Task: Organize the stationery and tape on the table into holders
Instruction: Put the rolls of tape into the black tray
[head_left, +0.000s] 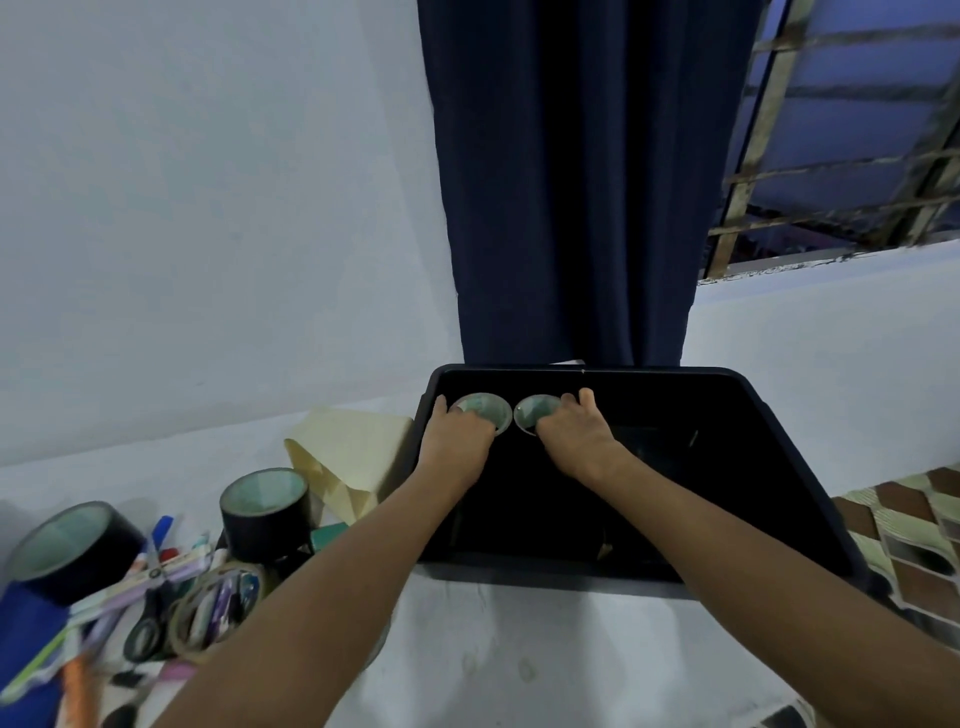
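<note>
A black bin (769, 415) stands on the white table. Both my hands reach inside it near its far left corner. My left hand (457, 439) grips a black tape roll (485, 408) with a pale green core. Beside it, my right hand (576, 436) grips a second black tape roll (532, 410) of the same kind. The two rolls stand side by side, almost touching. On the table at left stand two more black tape rolls (265, 512) (72, 551). Near them lie a clear tape roll (215, 608), scissors (148, 618) and several pens (161, 535).
A folded cream paper (353, 457) lies left of the bin. A dark blue curtain (571, 182) hangs behind the bin, with a barred window (841, 130) to its right. A blue item (26, 634) sits at the left edge. Patterned tiles (909, 535) show at right.
</note>
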